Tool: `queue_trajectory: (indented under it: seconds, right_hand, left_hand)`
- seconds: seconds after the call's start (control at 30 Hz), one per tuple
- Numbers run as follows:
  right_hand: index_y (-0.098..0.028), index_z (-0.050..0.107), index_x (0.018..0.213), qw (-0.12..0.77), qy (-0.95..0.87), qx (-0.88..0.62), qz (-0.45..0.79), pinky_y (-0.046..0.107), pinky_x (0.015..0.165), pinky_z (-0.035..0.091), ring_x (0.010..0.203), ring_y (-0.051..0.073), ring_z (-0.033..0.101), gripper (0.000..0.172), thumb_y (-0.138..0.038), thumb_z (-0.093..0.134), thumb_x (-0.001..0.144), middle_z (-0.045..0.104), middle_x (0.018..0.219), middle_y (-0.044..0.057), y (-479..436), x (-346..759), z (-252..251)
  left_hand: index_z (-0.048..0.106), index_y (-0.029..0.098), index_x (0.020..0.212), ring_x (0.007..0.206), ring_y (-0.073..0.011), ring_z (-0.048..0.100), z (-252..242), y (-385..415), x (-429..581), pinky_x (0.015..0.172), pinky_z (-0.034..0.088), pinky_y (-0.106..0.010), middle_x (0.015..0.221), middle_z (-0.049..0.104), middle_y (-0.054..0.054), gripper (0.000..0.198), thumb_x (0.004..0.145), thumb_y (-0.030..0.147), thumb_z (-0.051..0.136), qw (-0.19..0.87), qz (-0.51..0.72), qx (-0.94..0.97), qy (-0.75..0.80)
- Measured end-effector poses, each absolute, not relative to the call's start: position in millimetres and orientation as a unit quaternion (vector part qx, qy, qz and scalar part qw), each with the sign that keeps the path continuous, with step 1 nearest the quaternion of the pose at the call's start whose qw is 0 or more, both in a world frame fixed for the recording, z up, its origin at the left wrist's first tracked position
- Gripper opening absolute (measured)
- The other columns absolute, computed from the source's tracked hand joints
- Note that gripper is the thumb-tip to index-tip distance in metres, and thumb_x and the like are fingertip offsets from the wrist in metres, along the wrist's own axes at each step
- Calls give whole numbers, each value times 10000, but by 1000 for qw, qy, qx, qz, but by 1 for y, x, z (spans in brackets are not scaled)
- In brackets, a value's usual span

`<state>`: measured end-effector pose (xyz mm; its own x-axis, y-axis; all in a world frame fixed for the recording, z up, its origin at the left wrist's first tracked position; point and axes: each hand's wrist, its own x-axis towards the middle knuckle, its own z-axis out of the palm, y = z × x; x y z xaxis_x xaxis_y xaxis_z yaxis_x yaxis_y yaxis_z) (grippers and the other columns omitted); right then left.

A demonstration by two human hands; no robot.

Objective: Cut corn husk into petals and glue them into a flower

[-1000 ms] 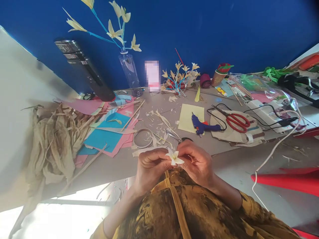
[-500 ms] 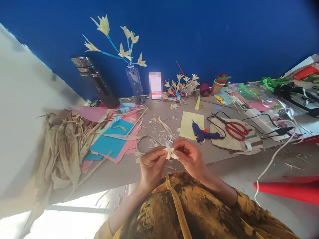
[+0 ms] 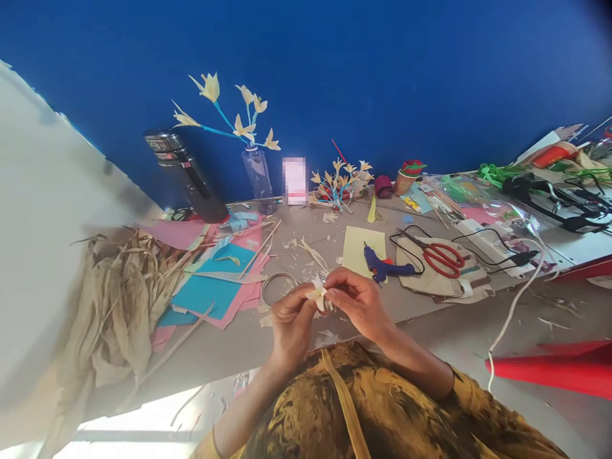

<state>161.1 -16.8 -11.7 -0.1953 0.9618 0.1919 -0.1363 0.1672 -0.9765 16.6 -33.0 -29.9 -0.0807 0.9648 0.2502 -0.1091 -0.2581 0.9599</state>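
Observation:
A small cream paper flower [image 3: 317, 293] is pinched between both hands just above the near edge of the grey table [image 3: 421, 299]. My left hand [image 3: 291, 322] curls its fingers round the flower's base from the left. My right hand [image 3: 356, 303] pinches its petals from the right. Straight behind the hands lie a roll of tape [image 3: 278, 287] and loose husk scraps [image 3: 313, 252].
A pile of dry husks [image 3: 115, 299] and blue and pink paper sheets [image 3: 213, 280] lie at the left. A blue glue gun [image 3: 382, 266] on yellow paper, red scissors [image 3: 442, 255] and a white power strip [image 3: 492, 239] sit at the right. A flask [image 3: 186, 175] and a flower-filled bottle [image 3: 258, 172] stand at the back.
Both hands have risen and moved slightly forward over the table edge with the flower. The flower has turned, its petals now more edge-on. The view has tilted downward.

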Motion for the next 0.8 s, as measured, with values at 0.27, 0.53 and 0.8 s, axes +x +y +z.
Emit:
queue_trajectory:
  seconds: [0.27,0.53,0.8]
  right_hand:
    - [-161,688,1087,440,-578,-336,599,222,556,445,635,103,550,401,-495,688,865,670,900,55,6,180,7]
    - [-156,701,858,305,-720,-306,544,230,583,454,699,127,586,295,-446,659,892,660,887,58,24,186,33]
    - [-167,639,778,312,-683,-341,565,237,536,426,605,132,595,228,-374,639,875,658,665,12,24,179,27]
  left_hand:
    - [732,177,770,586,-129,573,-27,-26,8,612,478,-262,719,701,-39,223,849,384,707,542,555,494,392]
    - [718,186,746,593,-132,567,-21,-28,4,623,484,-260,701,689,-29,203,843,364,715,558,524,509,394]
    - [741,182,778,673,-160,588,-20,-27,1,668,480,-260,723,673,-41,224,874,372,672,475,500,568,449]
